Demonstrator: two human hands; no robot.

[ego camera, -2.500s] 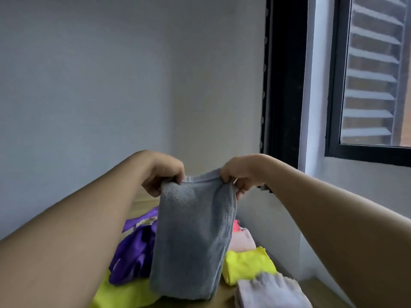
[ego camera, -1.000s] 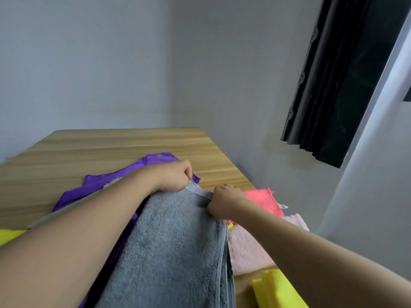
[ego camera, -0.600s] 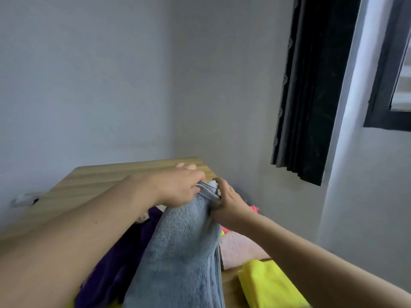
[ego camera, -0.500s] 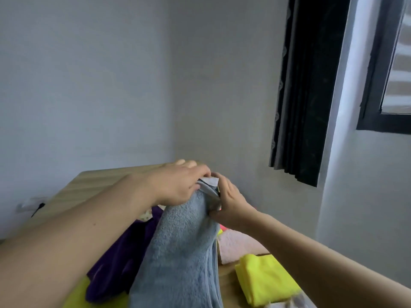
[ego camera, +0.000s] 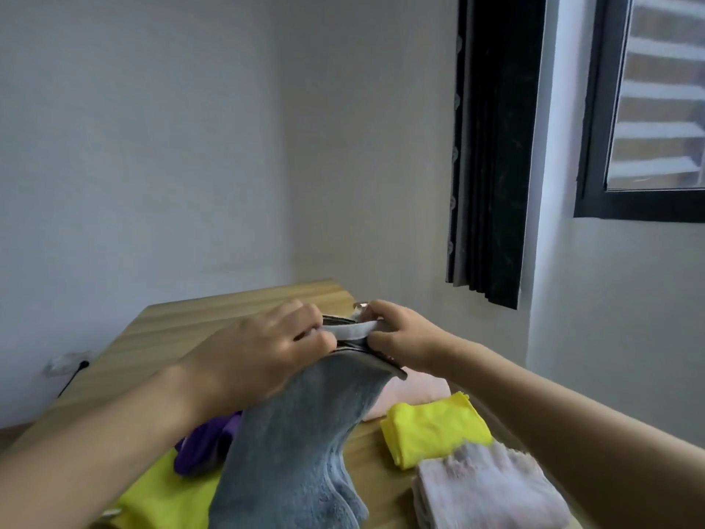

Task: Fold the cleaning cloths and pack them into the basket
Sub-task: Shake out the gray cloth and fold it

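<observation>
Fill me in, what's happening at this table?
A person is mid-fold on a grey cloth: the left hand and right hand pinch its top edge together above the wooden table. Folded yellow, pink and pale fluffy cloths lie on the right; purple and another yellow lie unfolded underneath. No basket is in view.

You have a wooden table [ego camera: 213,322] set into the corner, pale grey walls [ego camera: 152,147] behind it, black pleated curtain [ego camera: 492,154] hanging beside black-framed window [ego camera: 595,147], slatted shutter [ego camera: 663,89] outside the glass.
</observation>
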